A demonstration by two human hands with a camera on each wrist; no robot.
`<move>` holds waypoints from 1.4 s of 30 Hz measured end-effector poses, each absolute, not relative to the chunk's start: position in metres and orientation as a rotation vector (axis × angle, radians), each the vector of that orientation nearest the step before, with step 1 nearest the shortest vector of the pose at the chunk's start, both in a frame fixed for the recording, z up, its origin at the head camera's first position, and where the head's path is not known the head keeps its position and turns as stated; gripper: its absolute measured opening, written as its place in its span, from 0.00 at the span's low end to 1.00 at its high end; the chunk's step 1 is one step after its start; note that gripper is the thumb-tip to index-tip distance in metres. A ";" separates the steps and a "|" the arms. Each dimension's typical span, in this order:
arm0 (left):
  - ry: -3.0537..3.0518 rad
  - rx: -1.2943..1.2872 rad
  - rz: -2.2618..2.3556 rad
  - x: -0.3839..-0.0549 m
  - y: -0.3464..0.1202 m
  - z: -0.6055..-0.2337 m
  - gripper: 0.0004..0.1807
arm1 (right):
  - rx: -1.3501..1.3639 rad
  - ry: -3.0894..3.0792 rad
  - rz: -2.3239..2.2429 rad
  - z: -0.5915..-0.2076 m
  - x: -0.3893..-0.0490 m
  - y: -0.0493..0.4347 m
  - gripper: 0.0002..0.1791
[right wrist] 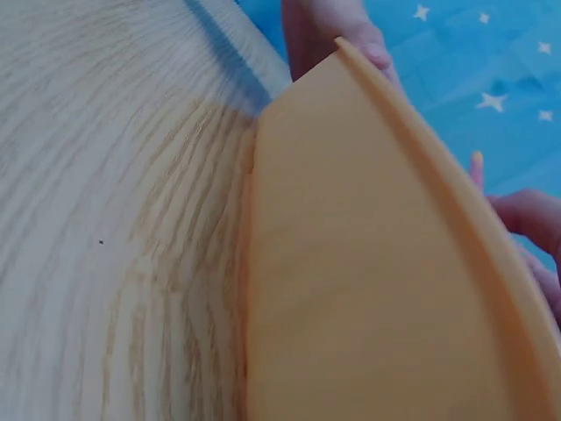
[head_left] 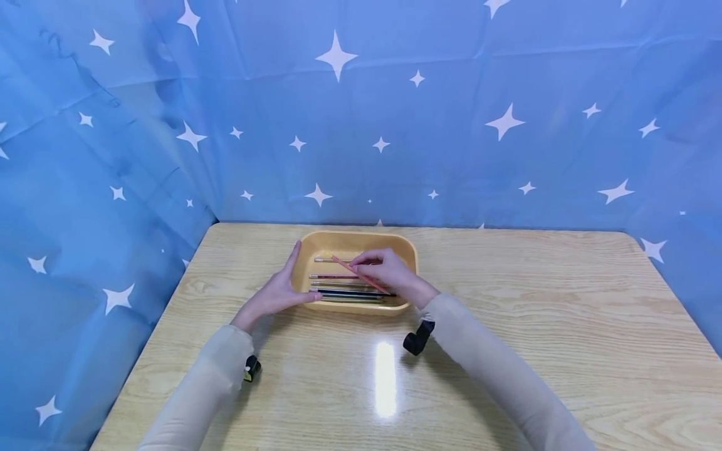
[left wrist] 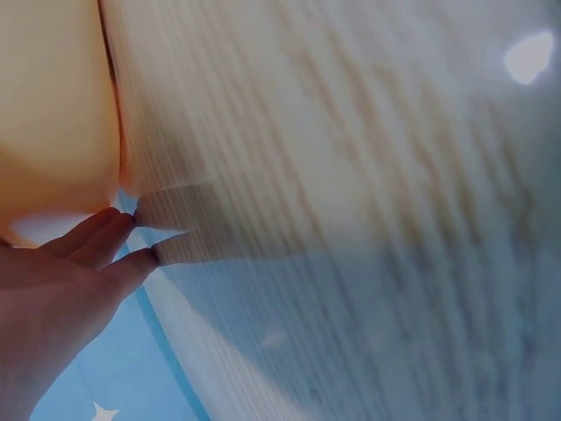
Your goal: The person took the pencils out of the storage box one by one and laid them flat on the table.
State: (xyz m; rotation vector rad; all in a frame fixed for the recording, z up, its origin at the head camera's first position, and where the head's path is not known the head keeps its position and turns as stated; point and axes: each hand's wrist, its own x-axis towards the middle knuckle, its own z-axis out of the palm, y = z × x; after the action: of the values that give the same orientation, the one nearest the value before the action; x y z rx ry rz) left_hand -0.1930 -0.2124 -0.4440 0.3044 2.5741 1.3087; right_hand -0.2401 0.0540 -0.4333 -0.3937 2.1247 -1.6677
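Observation:
A tan plastic tray [head_left: 406, 250] holds several pencils lying nearly side by side. My right hand [head_left: 383, 269] is over it, pinching a pinkish-red pencil [head_left: 344, 263] that slants across the others. A dark pencil [head_left: 350, 292] lies toward the near side of the tray, and a lighter one [head_left: 324, 260] lies farther back. At the tray's left end, my left hand [head_left: 279, 291] is spread, thumb at the near rim and fingers along the outer wall. In the left wrist view, the straight fingers [left wrist: 105, 237] reach the tray's side.
The tray stands on a light wood-grain table [head_left: 536, 300] near its back edge. Behind and to the left hangs a blue cloth [head_left: 429, 125] with white stars. A bright light reflection shows on the tabletop in front of the tray.

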 end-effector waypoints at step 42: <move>2.617 0.328 1.199 -0.188 -0.209 -0.440 0.68 | -0.217 2.420 -1.602 -0.425 -0.199 0.237 0.17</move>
State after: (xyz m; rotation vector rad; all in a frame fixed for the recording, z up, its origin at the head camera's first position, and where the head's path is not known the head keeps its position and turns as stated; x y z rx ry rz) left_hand -0.1883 -0.2093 -0.4396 0.3277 2.6166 1.1993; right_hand -0.1989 0.2373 -0.4253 -0.2173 2.4205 -1.6019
